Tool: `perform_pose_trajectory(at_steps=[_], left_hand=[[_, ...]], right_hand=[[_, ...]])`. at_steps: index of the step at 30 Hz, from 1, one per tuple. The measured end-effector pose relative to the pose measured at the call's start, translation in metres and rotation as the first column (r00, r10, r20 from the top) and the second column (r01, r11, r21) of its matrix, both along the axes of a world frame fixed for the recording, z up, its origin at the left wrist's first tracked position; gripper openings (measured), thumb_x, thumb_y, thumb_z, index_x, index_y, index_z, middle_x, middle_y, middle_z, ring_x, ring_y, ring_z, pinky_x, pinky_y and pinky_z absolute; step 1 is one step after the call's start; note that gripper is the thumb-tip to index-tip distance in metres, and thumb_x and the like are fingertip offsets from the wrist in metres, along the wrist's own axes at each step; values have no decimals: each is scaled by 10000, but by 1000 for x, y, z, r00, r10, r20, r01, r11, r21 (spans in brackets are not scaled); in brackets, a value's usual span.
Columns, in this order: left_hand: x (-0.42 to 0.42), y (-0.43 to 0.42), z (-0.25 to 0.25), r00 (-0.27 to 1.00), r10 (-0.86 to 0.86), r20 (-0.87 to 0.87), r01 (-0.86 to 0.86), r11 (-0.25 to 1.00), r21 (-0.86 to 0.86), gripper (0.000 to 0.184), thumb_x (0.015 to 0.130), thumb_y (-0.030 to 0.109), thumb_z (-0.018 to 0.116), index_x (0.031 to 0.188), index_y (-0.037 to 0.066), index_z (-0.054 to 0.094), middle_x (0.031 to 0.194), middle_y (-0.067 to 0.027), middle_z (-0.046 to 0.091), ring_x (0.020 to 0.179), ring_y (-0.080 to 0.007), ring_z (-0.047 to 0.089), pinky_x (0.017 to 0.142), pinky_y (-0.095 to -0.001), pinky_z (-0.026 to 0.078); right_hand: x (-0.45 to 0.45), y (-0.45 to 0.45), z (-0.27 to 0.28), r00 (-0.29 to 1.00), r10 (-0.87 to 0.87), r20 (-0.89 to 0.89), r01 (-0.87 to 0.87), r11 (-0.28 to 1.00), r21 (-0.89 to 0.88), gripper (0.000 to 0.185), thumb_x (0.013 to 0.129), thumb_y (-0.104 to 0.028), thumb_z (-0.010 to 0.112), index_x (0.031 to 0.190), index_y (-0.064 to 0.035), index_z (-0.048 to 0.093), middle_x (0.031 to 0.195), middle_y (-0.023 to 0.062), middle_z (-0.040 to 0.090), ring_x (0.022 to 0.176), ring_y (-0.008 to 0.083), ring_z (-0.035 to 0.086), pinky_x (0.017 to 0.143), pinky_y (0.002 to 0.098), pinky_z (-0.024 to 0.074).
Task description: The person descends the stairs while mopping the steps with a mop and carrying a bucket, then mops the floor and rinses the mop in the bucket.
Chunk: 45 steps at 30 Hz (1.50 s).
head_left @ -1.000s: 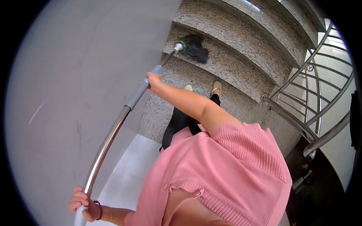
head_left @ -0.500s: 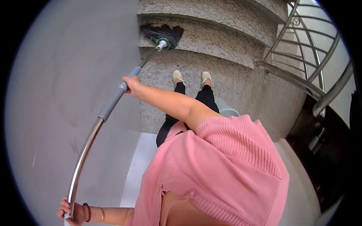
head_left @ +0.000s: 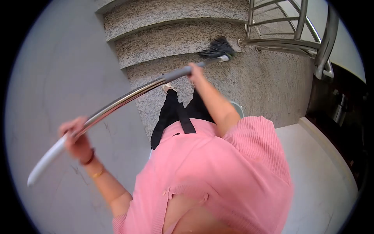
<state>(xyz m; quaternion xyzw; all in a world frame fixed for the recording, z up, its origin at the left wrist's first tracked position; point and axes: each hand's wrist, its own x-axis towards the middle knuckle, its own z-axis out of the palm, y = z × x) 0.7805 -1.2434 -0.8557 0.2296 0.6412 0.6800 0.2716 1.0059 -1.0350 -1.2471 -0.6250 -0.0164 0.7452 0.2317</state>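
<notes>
A mop [head_left: 130,98] with a shiny metal pole and grey grip slants from the lower left up to the stairs. Its dark strand head [head_left: 219,47] rests on a speckled stone step, near the foot of the railing. My left hand [head_left: 74,136], blurred and with bracelets at the wrist, is closed round the pole just above its white end. Further up, my right hand [head_left: 196,73] wraps the grey grip close to the mop head; its fingers are partly hidden.
Curved stone steps [head_left: 156,41] rise ahead, between a grey wall [head_left: 66,85] on the left and a metal railing [head_left: 280,43] on the right. A pale bucket [head_left: 237,109] shows partly beside my right arm. My feet stand on the stone below the mop.
The mop head has swept right along the step, from the wall side to the railing side. Both hands moved with the pole, the left rising and the right shifting rightward. The view has turned.
</notes>
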Motion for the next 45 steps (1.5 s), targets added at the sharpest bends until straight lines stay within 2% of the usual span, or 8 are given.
perform_pose_trajectory(at_steps=[2, 3, 7, 12, 20, 32, 40, 45], left_hand=[[54, 63, -30, 965, -240, -107, 221, 961, -166, 197, 729, 163, 503, 804, -17, 479, 740, -131, 546, 778, -261, 542, 753, -378, 418], [76, 85, -37, 929, -360, -88, 357, 933, -48, 206, 727, 175, 518, 801, -14, 484, 738, -130, 545, 769, -264, 544, 758, -390, 416], [99, 106, -55, 831, -557, -19, 554, 822, 134, 238, 715, 204, 568, 814, 2, 492, 715, -120, 538, 761, -267, 546, 771, -433, 407], [83, 103, -31, 809, -588, -15, 582, 797, 159, 254, 719, 244, 585, 822, 28, 497, 673, -94, 523, 758, -263, 545, 777, -470, 393], [24, 24, 35, 833, -495, -249, 530, 842, 99, 221, 747, 263, 552, 828, 72, 474, 628, -53, 500, 705, -236, 532, 763, -438, 368], [-26, -174, 79, 940, 29, -339, -9, 998, 62, 236, 707, 305, 576, 780, 102, 479, 589, -14, 525, 604, -173, 542, 688, -375, 359], [3, -284, 144, 773, 287, -566, -275, 955, 109, 215, 667, 320, 559, 714, 135, 458, 577, 24, 470, 581, -129, 450, 658, -317, 261], [21, -291, 144, 719, 64, -691, -205, 971, -123, 206, 691, 313, 582, 694, 135, 478, 591, 24, 476, 561, -119, 466, 629, -333, 313]], right_hand=[[94, 48, -116, 975, -190, 118, 187, 982, 37, 183, 717, -105, 543, 849, -9, 460, 803, 159, 521, 726, 310, 537, 608, 459, 460], [121, 70, -45, 965, -141, 220, 161, 984, -74, 201, 722, -108, 535, 880, -16, 449, 829, 155, 506, 761, 300, 529, 614, 460, 458], [206, 96, -16, 903, -222, 368, 259, 964, -54, 268, 722, -123, 544, 929, -25, 406, 801, 108, 486, 665, 253, 517, 577, 443, 472], [205, 111, 31, 920, -316, 232, 315, 948, 46, 232, 721, -109, 542, 891, -35, 403, 753, 97, 485, 632, 240, 509, 547, 413, 468], [48, 72, 71, 988, -151, 31, 151, 988, 27, 241, 731, -118, 524, 907, -42, 377, 742, 124, 490, 627, 272, 517, 541, 416, 465], [-125, -96, 78, 965, 259, 34, -249, 951, -182, 277, 742, -123, 501, 949, -28, 344, 780, 120, 442, 682, 256, 488, 583, 423, 459], [-277, -238, 128, 623, 760, -185, -782, 609, -132, 234, 763, -166, 499, 936, -52, 390, 817, 80, 476, 718, 216, 502, 598, 388, 459], [-356, -298, 96, 294, 923, -246, -950, 312, 34, 287, 773, -188, 479, 982, -17, 384, 900, 119, 467, 759, 239, 513, 571, 411, 485]])
